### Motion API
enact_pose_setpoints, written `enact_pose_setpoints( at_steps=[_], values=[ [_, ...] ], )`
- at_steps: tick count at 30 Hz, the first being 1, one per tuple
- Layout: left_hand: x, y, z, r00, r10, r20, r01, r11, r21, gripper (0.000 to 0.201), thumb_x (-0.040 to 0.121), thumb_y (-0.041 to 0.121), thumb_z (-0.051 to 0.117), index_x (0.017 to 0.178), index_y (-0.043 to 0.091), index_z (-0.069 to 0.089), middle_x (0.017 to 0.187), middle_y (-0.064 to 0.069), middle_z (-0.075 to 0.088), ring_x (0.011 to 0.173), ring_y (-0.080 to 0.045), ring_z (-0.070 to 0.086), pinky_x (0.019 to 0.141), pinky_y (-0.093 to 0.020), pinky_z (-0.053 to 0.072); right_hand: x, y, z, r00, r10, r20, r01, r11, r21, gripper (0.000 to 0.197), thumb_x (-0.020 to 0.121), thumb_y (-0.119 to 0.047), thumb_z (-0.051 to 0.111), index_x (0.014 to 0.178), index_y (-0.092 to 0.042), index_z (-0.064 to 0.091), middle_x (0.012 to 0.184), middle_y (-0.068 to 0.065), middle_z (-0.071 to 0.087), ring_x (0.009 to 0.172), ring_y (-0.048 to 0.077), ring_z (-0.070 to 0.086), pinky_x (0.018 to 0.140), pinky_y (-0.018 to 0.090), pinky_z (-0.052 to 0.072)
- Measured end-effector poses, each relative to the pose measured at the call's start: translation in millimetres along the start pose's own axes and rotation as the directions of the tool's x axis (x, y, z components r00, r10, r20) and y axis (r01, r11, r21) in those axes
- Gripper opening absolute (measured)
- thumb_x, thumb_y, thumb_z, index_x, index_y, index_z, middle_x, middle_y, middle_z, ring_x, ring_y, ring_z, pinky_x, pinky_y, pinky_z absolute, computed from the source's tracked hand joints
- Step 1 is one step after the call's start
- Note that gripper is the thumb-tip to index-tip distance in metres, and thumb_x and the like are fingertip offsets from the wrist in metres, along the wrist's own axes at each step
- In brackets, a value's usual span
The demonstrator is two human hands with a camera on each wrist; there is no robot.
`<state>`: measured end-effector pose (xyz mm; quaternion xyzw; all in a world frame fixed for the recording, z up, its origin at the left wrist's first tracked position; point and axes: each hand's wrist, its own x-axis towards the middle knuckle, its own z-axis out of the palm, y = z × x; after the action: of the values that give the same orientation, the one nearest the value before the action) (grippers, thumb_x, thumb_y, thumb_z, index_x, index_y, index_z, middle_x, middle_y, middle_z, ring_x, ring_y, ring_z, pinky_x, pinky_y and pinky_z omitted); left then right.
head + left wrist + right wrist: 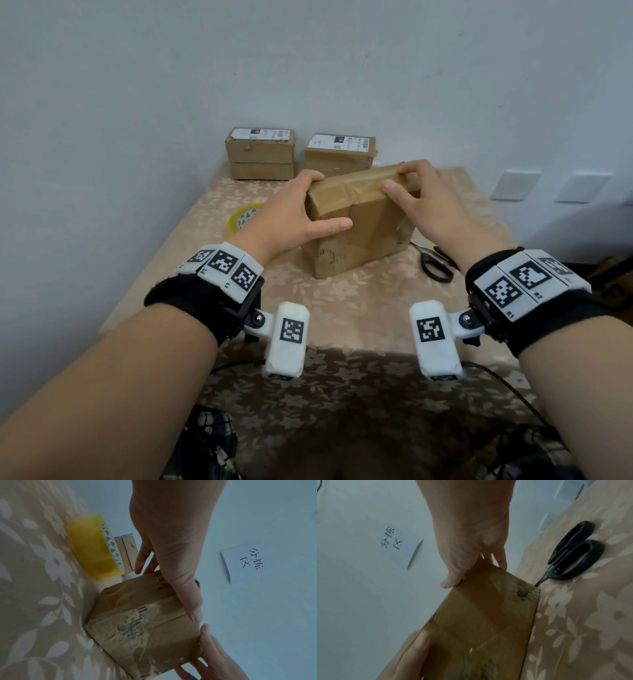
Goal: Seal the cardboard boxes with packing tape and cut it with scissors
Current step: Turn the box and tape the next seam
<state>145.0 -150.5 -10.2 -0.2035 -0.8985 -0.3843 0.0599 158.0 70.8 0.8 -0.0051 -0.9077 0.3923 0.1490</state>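
Right now the cardboard box (356,222) stands on edge in the middle of the tabletop (359,308), and everything else I place against it. My left hand (294,212) grips its left end, fingers curled over the top corner, thumb lying along the near face. My right hand (428,195) clasps the top edge toward the right, fingers hooked over the far side, thumb pressing the glossy tape there. Neither holds any tool.

I judge the box light and fairly stiff, though its scuffed, dented faces suggest the walls give under a hard squeeze. The taped bands look slick, so I would take it by the corners and bare card, where the edges resist.

The head view alone shows the two labelled parcels (298,154) behind the box, by the wall. My left wrist view shows the yellow tape roll (93,547) just left of the box far more plainly. My right wrist view shows the black scissors (573,553) just right of it, blades pointing at its base. Both wrist views catch a paper sign (243,562) on the wall, missing from the head view.
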Motion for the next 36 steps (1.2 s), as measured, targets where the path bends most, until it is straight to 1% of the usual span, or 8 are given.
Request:
enact_pose_setpoints(
  at_steps=[4,11,15,18,21,29,33,36],
  values=[
    [-0.5,4.6,0.5,0.999,-0.022,0.023,0.023,1.000,-0.009,0.096,0.057,0.071,0.059,0.137,0.024,0.035,0.120,0.004,0.042,0.109,-0.011,0.043,0.088,-0.024,0.036,-0.5,-12.1,6.7,0.999,0.035,-0.006,-0.036,0.993,-0.112,0.048,0.093,-0.052,0.048,0.133,-0.027,0.048,0.131,0.010,0.034,0.115,0.026,0.046,0.098,0.033,0.041],
    [-4.3,-3.2,-3.7,0.995,0.073,0.063,-0.070,0.996,-0.055,0.073,0.065,0.068,0.061,0.131,0.041,0.050,0.116,0.006,0.049,0.109,-0.005,0.045,0.091,-0.015,0.035,0.6,-10.6,0.4,1.000,0.012,0.012,-0.011,0.996,-0.090,0.040,0.094,-0.045,0.051,0.126,-0.021,0.055,0.116,0.002,0.046,0.101,0.017,0.048,0.075,0.026,0.038],
    [0.5,-3.6,-1.1,0.998,0.049,-0.024,-0.051,0.996,-0.069,0.052,0.081,0.052,0.064,0.129,0.035,0.054,0.105,0.012,0.051,0.100,0.000,0.049,0.083,-0.013,0.037,-1.9,1.8,4.1,0.999,-0.040,0.009,0.039,0.994,0.105,0.041,0.096,-0.035,0.052,0.136,-0.023,0.050,0.130,-0.002,0.050,0.117,0.013,0.047,0.097,0.024,0.039],
    [5.5,-5.9,2.3,0.982,-0.149,-0.116,0.089,0.907,-0.411,0.034,0.089,0.043,0.059,0.120,0.029,0.057,0.105,0.012,0.059,0.098,-0.008,0.058,0.074,-0.023,0.049,-8.8,13.6,3.9,0.992,0.088,0.085,-0.108,0.956,0.271,0.064,0.096,-0.031,0.055,0.151,-0.025,0.022,0.150,-0.001,0.033,0.135,0.015,0.036,0.100,0.014,0.035],
    [12.3,-9.1,0.2,0.923,-0.361,-0.135,0.204,0.753,-0.625,0.038,0.090,0.045,0.057,0.123,0.027,0.056,0.112,0.006,0.059,0.098,-0.013,0.058,0.066,-0.025,0.049,-10.7,21.2,4.3,0.960,0.238,0.149,-0.261,0.953,0.155,0.071,0.095,-0.037,0.055,0.152,-0.021,0.017,0.153,0.008,0.030,0.137,0.022,0.036,0.101,0.024,0.032],
    [11.6,8.4,7.1,0.955,-0.228,-0.189,0.145,0.918,-0.370,0.049,0.079,0.044,0.071,0.124,0.032,0.057,0.126,-0.002,0.039,0.114,-0.012,0.047,0.097,-0.023,0.039,-8.6,-26.4,13.7,0.954,0.190,0.231,-0.290,0.778,0.558,0.043,0.093,-0.036,0.059,0.133,-0.028,0.043,0.116,0.001,0.051,0.107,0.023,0.059,0.085,0.044,0.057],
    [8.6,17.1,6.7,0.977,-0.198,-0.076,0.143,0.878,-0.456,0.049,0.076,0.030,0.077,0.122,0.030,0.059,0.125,0.001,0.044,0.109,-0.008,0.051,0.087,-0.019,0.044,-8.4,-23.3,9.8,0.980,0.045,0.195,-0.110,0.935,0.337,0.057,0.092,-0.031,0.061,0.143,-0.037,0.034,0.136,-0.001,0.043,0.123,0.018,0.047,0.103,0.034,0.042],
    [7.7,17.9,0.6,0.981,-0.193,0.005,0.163,0.818,-0.551,0.045,0.075,0.008,0.075,0.115,0.026,0.063,0.116,-0.006,0.060,0.104,-0.016,0.060,0.081,-0.020,0.051,-8.0,-14.0,6.5,0.997,-0.063,0.046,0.072,0.972,-0.226,0.058,0.088,-0.038,0.064,0.141,-0.039,0.041,0.144,0.007,0.027,0.134,0.025,0.027,0.110,0.034,0.021]
  ],
)
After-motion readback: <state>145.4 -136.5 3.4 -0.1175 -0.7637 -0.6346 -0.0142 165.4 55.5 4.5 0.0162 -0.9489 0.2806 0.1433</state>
